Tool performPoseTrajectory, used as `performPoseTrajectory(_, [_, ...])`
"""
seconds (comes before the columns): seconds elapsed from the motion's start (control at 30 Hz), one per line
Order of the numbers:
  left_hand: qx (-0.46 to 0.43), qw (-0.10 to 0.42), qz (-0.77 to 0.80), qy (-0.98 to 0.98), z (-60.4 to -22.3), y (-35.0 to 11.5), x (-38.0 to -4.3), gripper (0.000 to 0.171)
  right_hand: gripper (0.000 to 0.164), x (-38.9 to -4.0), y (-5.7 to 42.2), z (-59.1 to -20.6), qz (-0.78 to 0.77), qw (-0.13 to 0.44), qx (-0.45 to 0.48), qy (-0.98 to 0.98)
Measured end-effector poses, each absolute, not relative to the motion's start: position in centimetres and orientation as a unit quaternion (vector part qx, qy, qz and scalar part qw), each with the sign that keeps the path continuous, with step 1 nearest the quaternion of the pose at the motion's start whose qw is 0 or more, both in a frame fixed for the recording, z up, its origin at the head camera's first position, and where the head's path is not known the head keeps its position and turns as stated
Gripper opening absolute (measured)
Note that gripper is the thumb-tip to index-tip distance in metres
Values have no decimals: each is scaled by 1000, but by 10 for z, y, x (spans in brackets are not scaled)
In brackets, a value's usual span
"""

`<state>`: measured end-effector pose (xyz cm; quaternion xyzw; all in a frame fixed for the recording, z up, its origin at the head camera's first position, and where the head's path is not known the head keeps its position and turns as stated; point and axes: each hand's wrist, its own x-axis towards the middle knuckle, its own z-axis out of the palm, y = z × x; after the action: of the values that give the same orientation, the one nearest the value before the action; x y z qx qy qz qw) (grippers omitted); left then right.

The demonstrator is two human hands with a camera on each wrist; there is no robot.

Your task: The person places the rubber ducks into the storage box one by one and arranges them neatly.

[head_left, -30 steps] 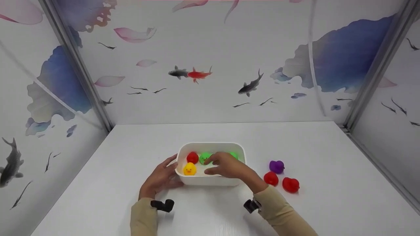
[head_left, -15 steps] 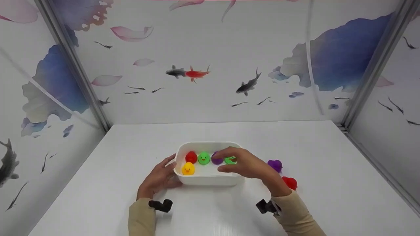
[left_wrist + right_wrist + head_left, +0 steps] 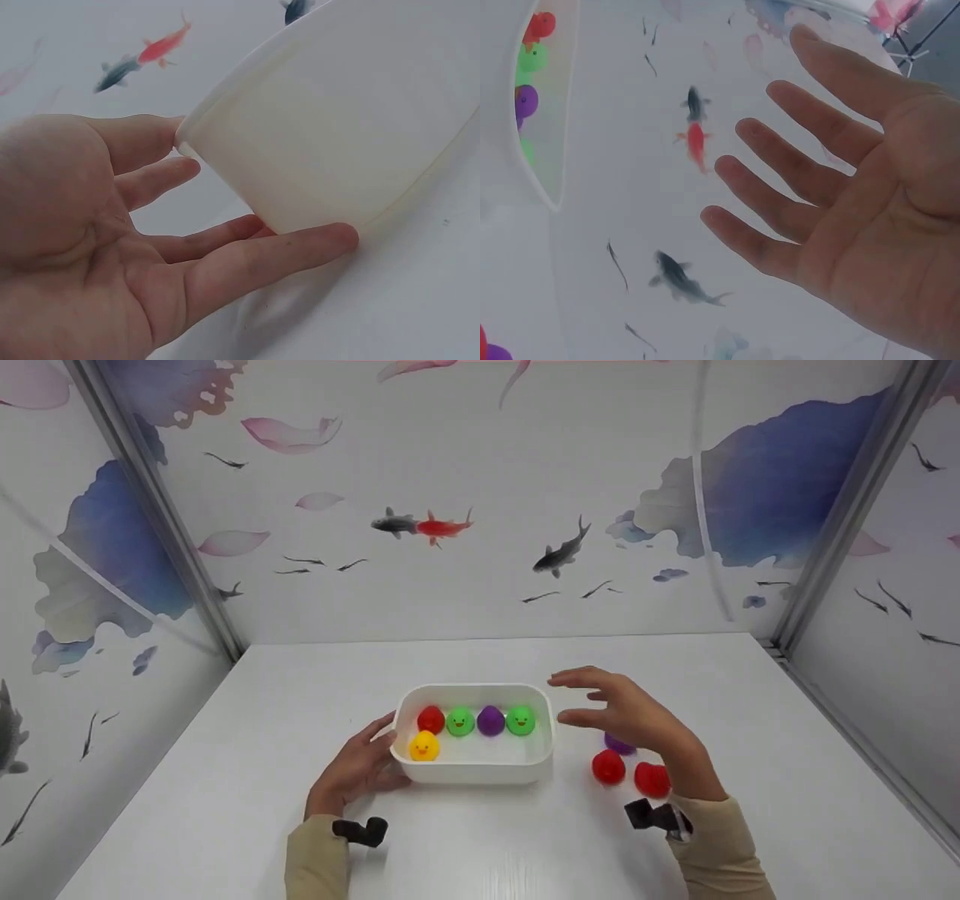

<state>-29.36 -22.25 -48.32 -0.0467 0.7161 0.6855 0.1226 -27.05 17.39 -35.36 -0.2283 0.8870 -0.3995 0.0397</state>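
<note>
My left hand holds the left end of a white plastic tub. In the left wrist view, a fingertip meets the tub's rim while another finger lies along its lower edge. Inside the tub, a red rubber duck, a green duck, a purple duck and another green duck form a row, with a yellow duck in front at the left. My right hand hovers right of the tub, fingers spread, holding nothing.
Right of the tub, a red duck, a second red duck and a purple duck lie on the white table. The right hand and wrist partly cover two of them. A fish-patterned wall rises behind the table.
My right hand has drawn back from over the tub to the right and rises above the loose ducks, uncovering the purple duck inside. The left hand keeps its place at the tub's end.
</note>
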Motion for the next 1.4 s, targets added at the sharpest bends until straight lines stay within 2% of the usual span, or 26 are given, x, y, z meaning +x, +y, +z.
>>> performPoseTrajectory(0.2, [-49, 126, 685, 716, -482, -222, -292, 61, 62, -281, 206, -360, -418, 33, -200, 886])
performPoseTrajectory(0.67, [-54, 122, 699, 702, -481, -223, -293, 58, 57, -313, 265, -403, -465, 37, -163, 870])
performPoseTrajectory(1.03, [-48, 121, 689, 713, -482, -223, -294, 59, 54, -325, 274, -436, -434, 83, -87, 893])
performPoseTrajectory(1.4, [-43, 129, 698, 703, -483, -225, -293, 59, 48, -328, 278, -456, -424, 128, -103, 891])
